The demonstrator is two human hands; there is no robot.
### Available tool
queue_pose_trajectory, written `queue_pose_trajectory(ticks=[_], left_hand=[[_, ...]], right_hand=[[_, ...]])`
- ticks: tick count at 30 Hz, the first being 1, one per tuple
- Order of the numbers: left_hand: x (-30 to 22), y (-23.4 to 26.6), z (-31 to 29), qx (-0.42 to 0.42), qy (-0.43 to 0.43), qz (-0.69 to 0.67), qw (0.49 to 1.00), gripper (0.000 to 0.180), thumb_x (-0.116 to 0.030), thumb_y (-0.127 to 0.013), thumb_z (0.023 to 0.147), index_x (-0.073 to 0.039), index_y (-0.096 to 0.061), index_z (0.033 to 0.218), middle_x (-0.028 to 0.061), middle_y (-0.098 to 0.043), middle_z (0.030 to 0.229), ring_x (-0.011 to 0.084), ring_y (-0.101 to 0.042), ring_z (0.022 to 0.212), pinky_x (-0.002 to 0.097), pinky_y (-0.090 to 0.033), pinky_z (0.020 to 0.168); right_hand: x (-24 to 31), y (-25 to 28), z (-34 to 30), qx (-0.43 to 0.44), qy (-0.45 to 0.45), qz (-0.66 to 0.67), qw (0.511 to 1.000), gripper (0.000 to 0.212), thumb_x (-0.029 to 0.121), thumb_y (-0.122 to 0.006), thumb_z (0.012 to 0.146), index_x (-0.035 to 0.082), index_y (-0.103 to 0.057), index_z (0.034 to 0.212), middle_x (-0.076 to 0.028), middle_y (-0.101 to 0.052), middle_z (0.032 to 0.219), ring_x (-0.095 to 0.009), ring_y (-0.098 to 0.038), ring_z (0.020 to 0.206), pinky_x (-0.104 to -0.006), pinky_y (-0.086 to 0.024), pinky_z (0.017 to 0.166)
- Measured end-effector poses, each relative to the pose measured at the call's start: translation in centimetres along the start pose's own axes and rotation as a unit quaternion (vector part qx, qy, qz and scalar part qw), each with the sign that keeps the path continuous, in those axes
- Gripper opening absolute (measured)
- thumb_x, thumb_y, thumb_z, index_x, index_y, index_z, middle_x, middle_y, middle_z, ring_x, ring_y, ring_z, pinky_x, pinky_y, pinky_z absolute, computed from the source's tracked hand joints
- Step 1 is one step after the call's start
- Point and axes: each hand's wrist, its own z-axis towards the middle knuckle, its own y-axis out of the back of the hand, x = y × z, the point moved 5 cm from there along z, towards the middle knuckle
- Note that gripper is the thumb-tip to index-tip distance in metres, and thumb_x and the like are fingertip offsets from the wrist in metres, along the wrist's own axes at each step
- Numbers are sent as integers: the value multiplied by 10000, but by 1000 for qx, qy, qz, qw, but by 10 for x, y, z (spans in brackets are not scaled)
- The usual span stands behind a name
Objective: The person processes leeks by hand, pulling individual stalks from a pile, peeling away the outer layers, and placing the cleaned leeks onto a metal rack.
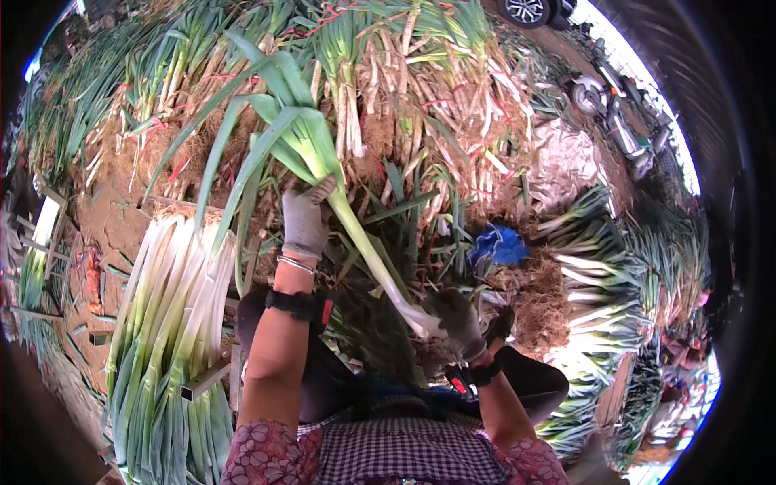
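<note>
A long leek [360,230] slants across the middle in front of me, its broad green leaves fanning to the upper left and its white end toward the lower right. My left hand [305,222], in a pale glove, is closed around the stalk just below the leaves. At the white end, my gloved right hand [458,325] has its fingers curled against the base; the fingertips are partly hidden. To the left of my left forearm lies a thick stack of leeks [174,299], white ends away from me, on a metal frame [208,380].
Bundles of rooted leeks [388,89] with red ties cover the far ground. Beside my right knee are a brown root heap [537,303], a blue crumpled cloth [497,245] and rows of leeks [598,283]. A scooter [618,121] and a car wheel [525,10] stand far right.
</note>
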Motion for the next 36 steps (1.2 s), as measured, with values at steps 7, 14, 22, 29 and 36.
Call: queue_pose_trajectory(ticks=[7, 14, 22, 29, 36], left_hand=[[11, -23, -3, 77, 20, -44, 996, 313, -117, -580, 934, 5, -527, 1217, 98, -614, 922, 219, -642, 823, 408, -591, 749], [40, 12, 49, 29, 146, -72, 986, 101, -113, -629, 898, -32, -601, 951, 26, -558, 703, 124, -482, 539, 271, -415, 468], [21, -2, 34, -38, 73, -30, 996, 187, -296, -560, 939, -113, -552, 977, 19, -518, 722, 150, -487, 603, 328, -446, 595], [39, -14, 18, 125, 85, -116, 982, 291, -149, -442, 974, 34, -477, 1197, 139, -587, 973, 283, -609, 922, 459, -487, 907], [1, -17, 13, 147, 83, -121, 978, 291, -177, -525, 966, 39, -515, 1160, 165, -593, 1109, 290, -601, 1038, 455, -471, 970]], right_hand=[[25, -47, 11, 128, -54, -163, 977, 431, 384, -709, 825, 78, -646, 1121, -72, -691, 927, -170, -653, 802, -298, -509, 696], [34, -36, -39, 152, -44, 11, 987, 278, 281, -615, 904, 7, -651, 926, -52, -626, 755, -135, -600, 662, -302, -482, 578], [98, -3, -26, -91, 191, -295, 932, 498, 260, -765, 756, 106, -581, 1191, -183, -578, 1187, -357, -622, 969, -380, -530, 767], [152, -62, 79, -180, 300, -272, 896, 476, 154, -765, 712, 94, -565, 1140, -173, -589, 1089, -366, -595, 954, -442, -493, 788], [137, -50, 80, -164, 274, -200, 926, 320, 92, -765, 690, 77, -612, 970, -115, -629, 927, -278, -642, 787, -362, -514, 687]])
